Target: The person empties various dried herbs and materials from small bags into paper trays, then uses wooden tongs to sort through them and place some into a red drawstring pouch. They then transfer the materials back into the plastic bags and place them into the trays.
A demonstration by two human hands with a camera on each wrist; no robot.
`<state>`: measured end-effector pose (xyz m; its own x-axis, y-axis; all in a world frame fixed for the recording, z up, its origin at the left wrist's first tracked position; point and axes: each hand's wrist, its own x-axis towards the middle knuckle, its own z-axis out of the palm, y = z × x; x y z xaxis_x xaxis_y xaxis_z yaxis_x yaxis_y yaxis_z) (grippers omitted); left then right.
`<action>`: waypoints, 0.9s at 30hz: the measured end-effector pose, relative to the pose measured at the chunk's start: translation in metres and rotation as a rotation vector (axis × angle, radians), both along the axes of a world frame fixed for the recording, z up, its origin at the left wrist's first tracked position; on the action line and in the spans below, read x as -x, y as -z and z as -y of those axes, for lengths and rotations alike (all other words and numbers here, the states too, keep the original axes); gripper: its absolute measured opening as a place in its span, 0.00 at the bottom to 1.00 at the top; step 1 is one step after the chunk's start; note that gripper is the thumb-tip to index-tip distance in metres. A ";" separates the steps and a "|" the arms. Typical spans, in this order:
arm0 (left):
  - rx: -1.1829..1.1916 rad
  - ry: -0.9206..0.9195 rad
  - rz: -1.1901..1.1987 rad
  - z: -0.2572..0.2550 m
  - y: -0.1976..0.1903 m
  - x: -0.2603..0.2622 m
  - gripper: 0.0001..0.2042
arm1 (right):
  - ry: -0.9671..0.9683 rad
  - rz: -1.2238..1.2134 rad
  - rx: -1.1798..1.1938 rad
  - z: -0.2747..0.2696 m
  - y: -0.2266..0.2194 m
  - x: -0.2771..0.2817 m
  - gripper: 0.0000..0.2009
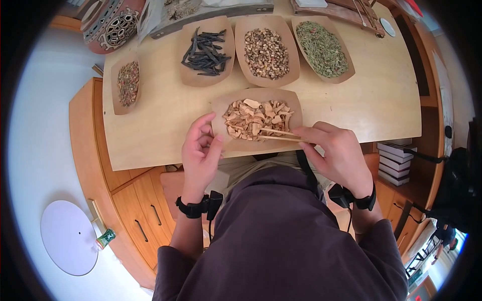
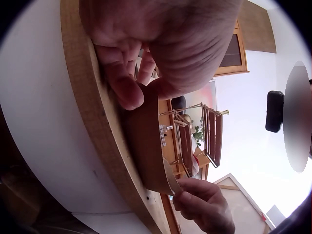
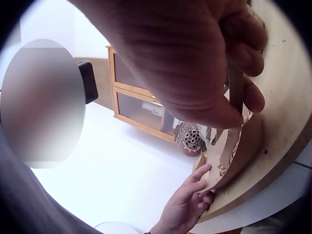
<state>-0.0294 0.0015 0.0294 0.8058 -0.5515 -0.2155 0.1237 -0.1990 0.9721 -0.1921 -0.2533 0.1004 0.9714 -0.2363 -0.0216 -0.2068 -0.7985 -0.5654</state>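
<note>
Dark clothing faces a pale table bearing trays, near wooden drawers.

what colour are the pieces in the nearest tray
The pieces are pale tan to light brown, best seen in the head view.

The left hand held the near end of the brown tray on the table, the right hand showed by its far end, and beyond stood a slatted rack, a green plant and a wooden cabinet.
</note>
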 end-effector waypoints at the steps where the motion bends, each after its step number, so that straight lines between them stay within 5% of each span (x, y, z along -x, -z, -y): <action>1: -0.001 -0.003 0.000 -0.001 0.000 0.000 0.25 | 0.015 -0.005 0.022 0.000 -0.001 0.000 0.11; 5: 0.008 -0.005 0.005 -0.002 0.001 0.001 0.25 | 0.133 -0.019 0.030 0.003 -0.004 0.001 0.10; 11: 0.004 -0.005 -0.007 0.001 -0.001 0.001 0.25 | 0.023 -0.006 0.035 0.002 -0.002 0.002 0.11; 17: 0.018 0.007 0.003 0.000 0.000 0.001 0.24 | 0.268 -0.039 -0.025 0.016 -0.012 0.009 0.12; 27: 0.018 0.004 0.012 -0.002 0.000 0.001 0.24 | 0.259 0.014 -0.023 0.013 0.000 0.006 0.12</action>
<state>-0.0300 0.0037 0.0297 0.8059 -0.5587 -0.1959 0.1111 -0.1822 0.9770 -0.1977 -0.2662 0.0999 0.8791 -0.4764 -0.0171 -0.3944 -0.7068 -0.5873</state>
